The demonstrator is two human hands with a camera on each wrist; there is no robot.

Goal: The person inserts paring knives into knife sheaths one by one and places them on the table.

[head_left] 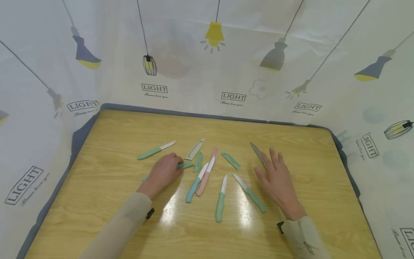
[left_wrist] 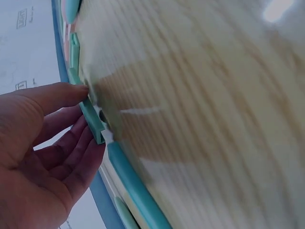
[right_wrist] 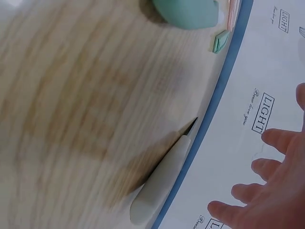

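Note:
My left hand pinches a green knife sheath between thumb and fingers, low over the table. Near the sheath's end in the left wrist view lies a knife with a teal handle, mostly hidden by my hand and wrist in the head view. My right hand has its fingers spread and holds nothing. Close by it is a knife with a grey blade and a white handle; the hand covers that handle in the head view.
On the wooden table lie several more ceramic knives, among them a blue one, a pink one and a green one. A white sheath and another green sheath are farther back. Printed sheeting surrounds the table.

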